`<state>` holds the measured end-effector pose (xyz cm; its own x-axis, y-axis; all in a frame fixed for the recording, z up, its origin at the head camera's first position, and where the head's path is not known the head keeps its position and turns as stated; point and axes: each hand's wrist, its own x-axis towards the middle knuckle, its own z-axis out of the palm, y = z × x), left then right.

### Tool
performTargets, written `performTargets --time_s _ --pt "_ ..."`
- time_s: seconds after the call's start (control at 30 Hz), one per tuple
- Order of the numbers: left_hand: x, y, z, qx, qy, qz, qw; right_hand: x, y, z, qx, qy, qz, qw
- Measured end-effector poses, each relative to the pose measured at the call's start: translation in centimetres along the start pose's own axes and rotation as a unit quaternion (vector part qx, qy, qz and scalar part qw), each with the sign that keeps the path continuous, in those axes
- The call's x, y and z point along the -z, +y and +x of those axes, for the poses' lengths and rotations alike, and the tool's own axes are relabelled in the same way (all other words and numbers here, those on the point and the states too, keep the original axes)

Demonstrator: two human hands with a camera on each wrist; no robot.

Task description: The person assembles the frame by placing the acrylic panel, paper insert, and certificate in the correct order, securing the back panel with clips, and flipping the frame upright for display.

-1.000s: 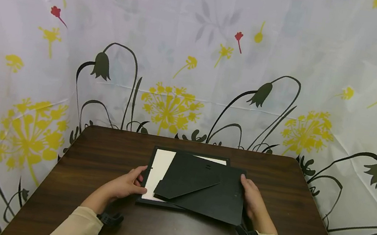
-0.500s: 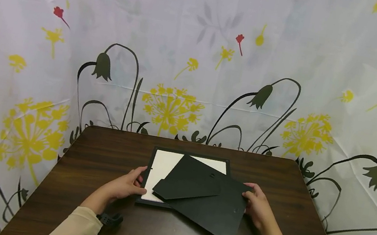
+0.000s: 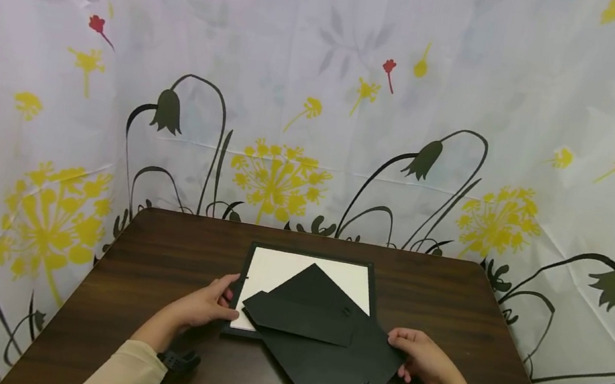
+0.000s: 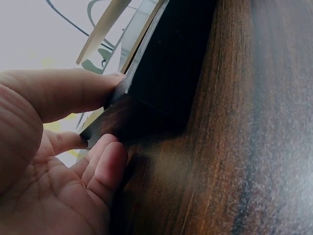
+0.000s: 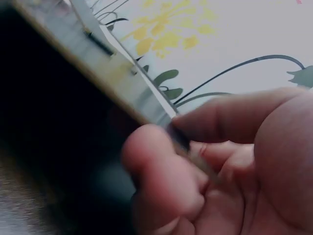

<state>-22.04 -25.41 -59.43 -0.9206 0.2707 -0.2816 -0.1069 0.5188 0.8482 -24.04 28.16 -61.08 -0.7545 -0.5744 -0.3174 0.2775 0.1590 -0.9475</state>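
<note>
A black picture frame [image 3: 372, 293] lies face down on the table with a white sheet [image 3: 274, 267] inside its border. My left hand [image 3: 200, 305] grips the frame's left edge, the thumb on top; the left wrist view shows fingertips at the side of the dark frame [image 4: 166, 63]. My right hand [image 3: 428, 362] pinches an edge of the black backing board [image 3: 315, 371]. That board is turned at a slant over the frame, its near corner reaching past the frame's front edge. An easel stand [image 3: 299, 318] lies folded on the board. In the right wrist view the board [image 5: 63, 122] is blurred.
The dark wood-grain table [image 3: 174, 235] has rounded far corners. Behind it hangs a white curtain [image 3: 312, 85] printed with flowers. Black straps [image 3: 178, 360] are on both wrists, below light sleeves.
My right hand has moved right and toward the person, turning the backing board clockwise over the frame. More of the white sheet shows at the top. The left hand and frame have stayed put.
</note>
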Motion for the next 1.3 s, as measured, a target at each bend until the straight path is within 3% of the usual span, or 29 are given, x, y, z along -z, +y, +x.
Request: performTargets --time_s 0.17,0.43,0.67,0.8,1.03,1.3 --pt "-0.1 0.0 0.0 -0.003 0.001 -0.001 1.0 -1.2 0.5 -0.6 0.024 -0.021 0.006 0.9995" --pt "0.0 0.2 -0.2 0.003 0.008 -0.003 1.0 -3.4 0.3 -0.3 0.021 0.071 -0.033 0.9967" --pt "-0.2 0.3 -0.3 0.005 0.012 -0.007 0.9999 -3.4 0.6 -0.6 0.057 0.033 -0.001 0.9979" --pt "-0.2 0.2 -0.5 0.003 0.007 -0.01 0.9999 -3.2 1.0 -0.9 0.087 0.052 0.032 0.9943" --pt "0.1 -0.2 -0.6 -0.012 -0.006 0.01 0.9999 -3.4 1.1 -0.8 0.122 0.159 0.081 0.9764" --pt "-0.2 -0.2 -0.4 0.004 0.012 -0.014 0.9998 -5.4 0.7 -0.1 0.129 0.228 0.144 0.9543"
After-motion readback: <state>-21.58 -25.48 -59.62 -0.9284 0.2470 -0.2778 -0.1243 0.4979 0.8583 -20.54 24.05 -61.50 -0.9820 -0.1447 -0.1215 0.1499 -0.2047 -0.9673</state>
